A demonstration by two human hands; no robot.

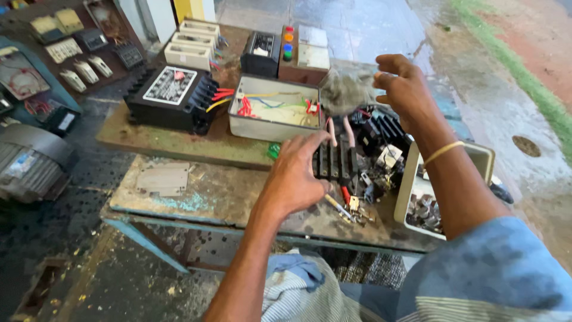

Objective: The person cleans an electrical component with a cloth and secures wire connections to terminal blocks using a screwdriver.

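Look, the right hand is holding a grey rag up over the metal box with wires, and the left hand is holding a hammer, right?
Not quite. The head view shows the left hand holding no hammer; it is open, fingers spread over the black ribbed terminal block. The right hand does hold the crumpled grey rag by the open metal box with coloured wires.

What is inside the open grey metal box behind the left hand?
Inside the grey metal box lie loose wires: red, yellow, green and blue, with red ends at both sides. The near wall hides the front of its floor, and a grey rag covers its right corner.
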